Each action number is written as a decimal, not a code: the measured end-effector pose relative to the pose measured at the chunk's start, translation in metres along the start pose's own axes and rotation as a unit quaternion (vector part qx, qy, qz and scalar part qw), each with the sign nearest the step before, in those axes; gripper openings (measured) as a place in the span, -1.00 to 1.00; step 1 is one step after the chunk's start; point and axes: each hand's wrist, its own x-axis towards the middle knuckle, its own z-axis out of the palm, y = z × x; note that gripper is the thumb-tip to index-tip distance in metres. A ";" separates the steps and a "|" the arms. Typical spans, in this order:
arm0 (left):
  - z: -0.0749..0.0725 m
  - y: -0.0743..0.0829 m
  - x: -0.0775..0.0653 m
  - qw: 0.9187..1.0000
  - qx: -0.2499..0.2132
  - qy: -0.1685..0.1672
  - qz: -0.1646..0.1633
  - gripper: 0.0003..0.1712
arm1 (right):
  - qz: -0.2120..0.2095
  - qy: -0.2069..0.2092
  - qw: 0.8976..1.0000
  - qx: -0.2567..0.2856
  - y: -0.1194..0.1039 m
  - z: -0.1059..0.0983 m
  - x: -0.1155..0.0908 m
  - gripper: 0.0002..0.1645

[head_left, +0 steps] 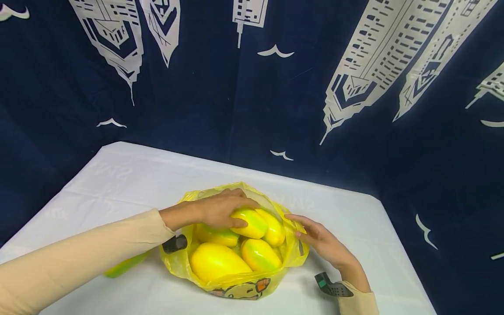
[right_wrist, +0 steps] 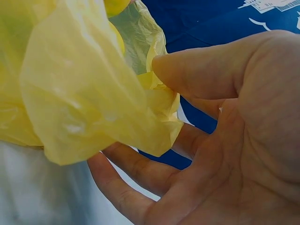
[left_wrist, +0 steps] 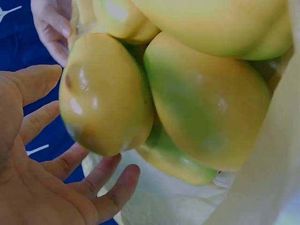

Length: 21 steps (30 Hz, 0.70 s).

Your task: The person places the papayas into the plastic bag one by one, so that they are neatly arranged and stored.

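Note:
A yellow plastic bag (head_left: 293, 253) stands open-mouthed on the table, with several yellow-green mangoes inside. Reaching over its left side, my left hand (head_left: 222, 210) grips the uppermost mango (head_left: 252, 223), thumb on the near face and fingers at the far side. In the left wrist view this mango (left_wrist: 105, 98) sits against another mango (left_wrist: 206, 103), and my fingertips partly go behind it. At the bag's right rim, my right hand (head_left: 320, 240) holds the edge of the plastic. The right wrist view shows the thumb on the rim and the fingers under the fold.
Another mango (head_left: 126, 266) lies on the white-covered table (head_left: 138, 175) left of the bag, partly hidden by my left sleeve. A dark blue curtain (head_left: 220, 100) with white building prints hangs behind the table. A dark wrist device (head_left: 332, 286) is by my right wrist.

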 end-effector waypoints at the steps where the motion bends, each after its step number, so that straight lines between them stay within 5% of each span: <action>1: -0.001 0.000 -0.002 1.000 -0.002 0.006 0.007 -0.40 | 0.000 0.000 1.000 -0.001 0.000 0.000 0.000 -0.44; 8: -0.017 -0.003 -0.021 0.996 -0.027 0.040 0.079 -0.45 | -0.003 -0.003 1.000 0.018 0.000 0.000 -0.001 -0.44; 13: -0.033 -0.003 -0.040 0.991 -0.061 0.070 0.101 -0.46 | -0.008 -0.006 1.000 0.020 0.000 0.001 0.000 -0.44; 21: -0.059 -0.012 -0.074 0.983 -0.055 0.166 0.063 -0.52 | -0.005 -0.008 1.000 0.012 0.000 0.001 0.000 -0.44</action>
